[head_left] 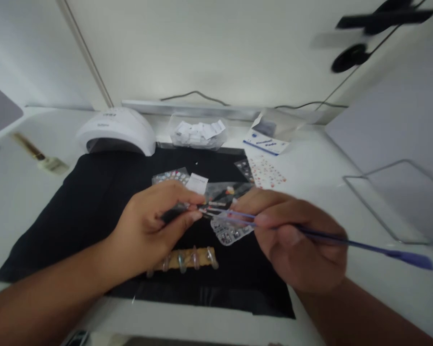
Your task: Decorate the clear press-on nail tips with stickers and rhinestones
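My left hand (pixel 155 221) pinches the edge of a clear sticker sheet (pixel 222 192) between thumb and fingers; a few small coloured designs show on it. In my right hand (pixel 292 230) is a pair of thin purple tweezers (pixel 364 247), its flat end pointing right and its two prongs reaching toward the left fingertips. What lies between the prong tips is too small to make out. Just below the sheet is a clear case of tiny pieces (pixel 228 235). Several decorated false nails sit across a tan strip (pixel 187 259) below my left hand.
A black mat (pixel 86 202) covers the white table. At its back stand a white nail lamp (pixel 115 127), a clear tub (pixel 198 134) of white packets and an alcohol pads box (pixel 265 139). More sticker sheets (pixel 267 170) lie right; a brush (pixel 41 156) lies left.
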Demonstrator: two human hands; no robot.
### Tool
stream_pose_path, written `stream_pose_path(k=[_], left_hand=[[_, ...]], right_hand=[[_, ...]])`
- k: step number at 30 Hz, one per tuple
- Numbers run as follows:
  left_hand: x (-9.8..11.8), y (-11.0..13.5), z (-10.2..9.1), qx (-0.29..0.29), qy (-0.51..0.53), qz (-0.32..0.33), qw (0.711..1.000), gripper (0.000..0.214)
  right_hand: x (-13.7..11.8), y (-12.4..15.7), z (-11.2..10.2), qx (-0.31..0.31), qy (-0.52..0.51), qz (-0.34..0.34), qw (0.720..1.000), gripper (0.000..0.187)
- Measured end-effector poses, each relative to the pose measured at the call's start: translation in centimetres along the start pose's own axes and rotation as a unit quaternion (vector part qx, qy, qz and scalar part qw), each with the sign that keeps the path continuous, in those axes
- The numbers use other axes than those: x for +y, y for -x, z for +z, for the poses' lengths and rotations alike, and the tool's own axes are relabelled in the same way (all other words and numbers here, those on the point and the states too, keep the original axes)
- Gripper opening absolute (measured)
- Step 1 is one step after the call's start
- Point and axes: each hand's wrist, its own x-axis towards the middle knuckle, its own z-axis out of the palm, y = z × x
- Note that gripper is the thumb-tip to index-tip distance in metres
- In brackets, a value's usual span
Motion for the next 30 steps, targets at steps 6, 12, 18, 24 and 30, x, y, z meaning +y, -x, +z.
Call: stream_pose_path(k=[6,12,18,24,30], left_hand=[[0.0,-0.5,-0.4,-0.003,0.045,-0.052,0.998,0.013],[-0.1,-0.3,-0.4,-0.003,0.090,-0.074,0.993,0.014],[-0.1,-0.3,-0.5,-0.005,0.084,-0.074,0.994,0.013],[0.1,-0.2,-0.4,-0.010,0.076,-0.082,0.994,0.011],[0.0,-0.1,-0.3,-0.014,0.059,-0.064,0.996,0.012]], right_hand=[[0.0,-0.6,1.0,0.053,0.024,0.012,0.998,0.014],[0.0,-0.6,1.2,0.062,0.024,0.018,0.998,0.012],[0.1,-0.6,0.9,0.041,0.015,-0.004,0.999,0.015],[0.1,-0.6,0.8,0.040,0.002,0.000,0.999,0.015],[0.1,-0.3,0.4,0.009,-0.015,-0.008,1.000,0.018]])
